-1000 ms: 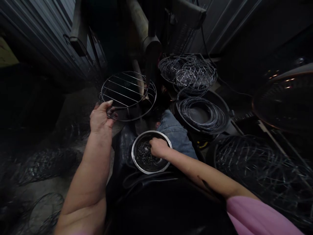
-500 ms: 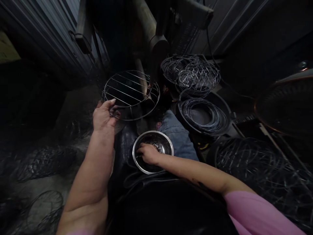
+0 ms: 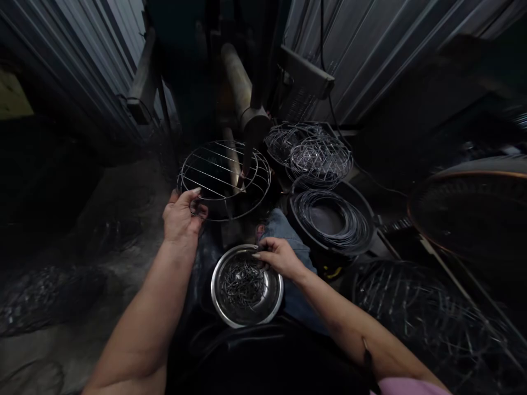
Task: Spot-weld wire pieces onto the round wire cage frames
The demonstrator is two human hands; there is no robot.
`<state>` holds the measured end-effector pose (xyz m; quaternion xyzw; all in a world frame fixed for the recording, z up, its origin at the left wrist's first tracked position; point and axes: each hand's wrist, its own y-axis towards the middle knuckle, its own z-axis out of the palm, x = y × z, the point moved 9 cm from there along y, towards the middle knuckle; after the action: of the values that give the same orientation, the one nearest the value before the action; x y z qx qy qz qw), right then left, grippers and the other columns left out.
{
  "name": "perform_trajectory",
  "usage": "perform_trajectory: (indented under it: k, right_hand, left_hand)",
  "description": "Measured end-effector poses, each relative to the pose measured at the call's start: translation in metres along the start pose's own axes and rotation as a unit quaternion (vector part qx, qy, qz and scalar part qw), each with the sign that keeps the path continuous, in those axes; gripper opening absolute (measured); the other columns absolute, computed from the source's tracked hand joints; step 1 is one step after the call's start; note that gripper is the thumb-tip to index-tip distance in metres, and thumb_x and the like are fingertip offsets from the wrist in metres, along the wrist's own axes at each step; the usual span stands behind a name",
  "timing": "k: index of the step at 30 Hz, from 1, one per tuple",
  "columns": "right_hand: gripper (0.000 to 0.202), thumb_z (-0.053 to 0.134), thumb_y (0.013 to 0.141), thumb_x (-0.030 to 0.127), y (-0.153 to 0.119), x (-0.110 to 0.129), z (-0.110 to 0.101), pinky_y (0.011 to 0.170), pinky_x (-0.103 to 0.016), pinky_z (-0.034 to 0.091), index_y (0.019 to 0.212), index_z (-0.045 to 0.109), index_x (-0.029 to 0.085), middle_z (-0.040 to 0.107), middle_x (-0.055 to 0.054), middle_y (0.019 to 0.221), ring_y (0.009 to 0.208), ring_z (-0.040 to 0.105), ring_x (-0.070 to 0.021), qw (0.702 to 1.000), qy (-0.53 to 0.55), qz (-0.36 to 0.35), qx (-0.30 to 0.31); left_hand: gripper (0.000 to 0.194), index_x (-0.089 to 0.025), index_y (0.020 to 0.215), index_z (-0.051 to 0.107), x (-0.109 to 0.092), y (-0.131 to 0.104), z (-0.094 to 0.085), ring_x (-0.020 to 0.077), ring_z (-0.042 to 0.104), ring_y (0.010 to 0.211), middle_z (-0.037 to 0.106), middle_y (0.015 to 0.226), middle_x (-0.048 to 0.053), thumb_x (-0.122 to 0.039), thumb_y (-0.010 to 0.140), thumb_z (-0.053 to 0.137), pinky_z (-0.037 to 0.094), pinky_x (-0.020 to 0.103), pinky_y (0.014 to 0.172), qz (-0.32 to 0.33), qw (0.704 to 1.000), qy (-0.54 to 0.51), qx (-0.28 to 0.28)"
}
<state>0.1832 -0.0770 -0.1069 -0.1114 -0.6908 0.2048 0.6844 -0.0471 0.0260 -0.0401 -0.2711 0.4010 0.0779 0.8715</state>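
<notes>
My left hand (image 3: 184,215) grips the near left rim of a round wire rack (image 3: 206,176), whose parallel bars sit above a second ring. The rack's far right side is at the tip of a dark machine electrode (image 3: 247,159); I cannot tell whether they touch. Over the far right rim of a steel bowl (image 3: 217,307), my right hand (image 3: 280,257) has thumb and fingers pinched together. What is between those fingertips is too small to make out. Short bent wire pieces (image 3: 244,282) lie heaped in the bowl, which rests on my lap.
Right of the machine, a dark pan (image 3: 373,233) holds coiled wire rings (image 3: 329,219). Behind it are piled wire grids (image 3: 321,156). More wire racks (image 3: 424,307) lie at the lower right, and a large copper-rimmed round object (image 3: 411,206) stands at far right.
My right hand has come up out of the bowl toward its far right rim, uncovering the wire pieces. The left hand still holds the rack. The whole view has shifted slightly.
</notes>
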Motion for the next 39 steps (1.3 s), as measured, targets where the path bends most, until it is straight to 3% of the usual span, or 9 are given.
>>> perform_trajectory:
  k: [4, 6, 10, 14, 20, 26, 32, 39]
  right_hand:
    - [0.025, 0.069, 0.059, 0.034, 0.002, 0.011, -0.016, 0.042, -0.023, 0.041, 0.072, 0.052, 0.021, 0.055, 0.007, 0.052, 0.044, 0.055, -0.0129, 0.999, -0.029, -0.017, -0.021]
    - [0.019, 0.065, 0.063, 0.033, 0.001, 0.022, -0.029, 0.047, -0.024, 0.042, 0.071, 0.052, 0.021, 0.055, 0.005, 0.055, 0.048, 0.054, -0.0133, 0.992, -0.093, -0.058, -0.055]
    - [0.006, 0.054, 0.071, 0.024, -0.008, 0.041, -0.049, 0.060, -0.025, 0.039, 0.066, 0.053, 0.021, 0.055, 0.003, 0.062, 0.062, 0.051, -0.0140, 0.931, -0.311, -0.148, -0.125]
    - [0.007, 0.052, 0.070, 0.019, -0.007, 0.029, -0.052, 0.059, -0.025, 0.034, 0.063, 0.050, 0.020, 0.051, 0.003, 0.060, 0.062, 0.046, -0.0136, 0.903, -0.402, -0.115, -0.099]
    - [0.009, 0.053, 0.065, 0.017, -0.003, 0.025, -0.053, 0.058, -0.024, 0.033, 0.060, 0.047, 0.020, 0.048, 0.004, 0.059, 0.061, 0.046, -0.0130, 0.918, -0.375, -0.117, -0.054]
    - [0.009, 0.057, 0.064, 0.019, 0.005, 0.014, -0.055, 0.053, -0.022, 0.038, 0.061, 0.049, 0.020, 0.050, 0.005, 0.055, 0.056, 0.050, -0.0125, 0.954, -0.286, -0.087, -0.003]
    - [0.008, 0.057, 0.064, 0.019, 0.011, 0.007, -0.059, 0.044, -0.020, 0.036, 0.061, 0.050, 0.020, 0.045, 0.007, 0.046, 0.044, 0.046, -0.0103, 0.969, -0.242, -0.048, -0.016]
    - [0.009, 0.059, 0.069, 0.023, 0.000, 0.020, -0.050, 0.044, -0.020, 0.039, 0.066, 0.065, 0.017, 0.053, 0.004, 0.051, 0.045, 0.047, -0.0088, 0.981, -0.181, -0.055, 0.036]
  left_hand:
    - [0.045, -0.021, 0.082, 0.047, -0.002, -0.001, 0.010, 0.0103, 0.051, 0.053, 0.054, 0.063, -0.005, -0.006, 0.050, 0.075, 0.038, 0.021, 0.046, 0.019, 1.000, 0.001, 0.007]
    - [0.043, -0.021, 0.081, 0.048, -0.005, -0.001, 0.012, 0.0106, 0.051, 0.053, 0.054, 0.063, -0.005, -0.008, 0.050, 0.075, 0.039, 0.021, 0.046, 0.032, 0.999, 0.004, 0.004]
    - [0.043, -0.020, 0.081, 0.050, -0.009, 0.001, 0.014, 0.0114, 0.052, 0.053, 0.054, 0.062, -0.005, -0.008, 0.048, 0.076, 0.039, 0.022, 0.044, 0.056, 0.998, 0.004, 0.008]
    - [0.044, -0.020, 0.080, 0.050, -0.005, -0.001, 0.018, 0.0111, 0.052, 0.052, 0.055, 0.062, -0.005, -0.007, 0.047, 0.076, 0.039, 0.021, 0.044, 0.040, 0.999, 0.007, 0.014]
    - [0.043, -0.019, 0.078, 0.052, -0.011, -0.004, 0.021, 0.0103, 0.051, 0.049, 0.056, 0.063, -0.004, -0.010, 0.045, 0.078, 0.040, 0.022, 0.043, 0.049, 0.998, 0.024, 0.019]
    - [0.041, -0.019, 0.077, 0.052, -0.013, 0.000, 0.016, 0.0106, 0.051, 0.049, 0.055, 0.061, -0.005, -0.011, 0.045, 0.077, 0.039, 0.022, 0.043, 0.054, 0.998, 0.031, 0.012]
    - [0.040, -0.020, 0.074, 0.051, -0.011, 0.001, 0.013, 0.0098, 0.049, 0.048, 0.056, 0.062, -0.004, -0.009, 0.046, 0.077, 0.040, 0.023, 0.044, 0.050, 0.998, 0.033, 0.012]
    - [0.043, -0.019, 0.079, 0.054, -0.011, 0.000, 0.012, 0.0091, 0.049, 0.048, 0.056, 0.063, -0.005, -0.010, 0.045, 0.077, 0.040, 0.022, 0.044, 0.049, 0.998, 0.025, 0.019]
